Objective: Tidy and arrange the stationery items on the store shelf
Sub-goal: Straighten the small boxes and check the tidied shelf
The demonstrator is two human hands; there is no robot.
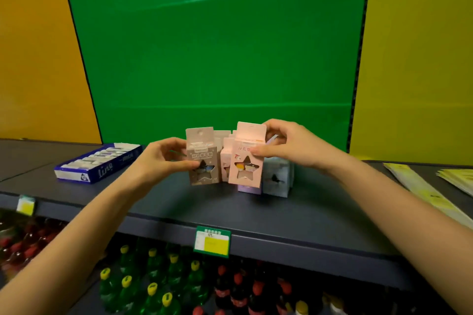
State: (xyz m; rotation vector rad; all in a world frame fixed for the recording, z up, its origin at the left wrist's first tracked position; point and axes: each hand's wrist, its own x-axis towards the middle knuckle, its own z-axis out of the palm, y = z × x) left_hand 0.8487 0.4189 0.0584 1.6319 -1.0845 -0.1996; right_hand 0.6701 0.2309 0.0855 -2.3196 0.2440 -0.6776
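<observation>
On the dark shelf (294, 212), the left hand (158, 158) pinches a brownish star-window box (203, 158) by its side, upright at the left of a small cluster of boxes. The right hand (286, 146) grips a pink star-window box (247, 158) near its top, standing in front of a pale blue box (277, 178). A blue eraser tray (99, 162) lies well apart to the left.

Print on the price tag (212, 241) is too small to read; yellow packets (425, 193) run off the right edge; rear boxes (222, 134) are mostly hidden behind the front ones.
</observation>
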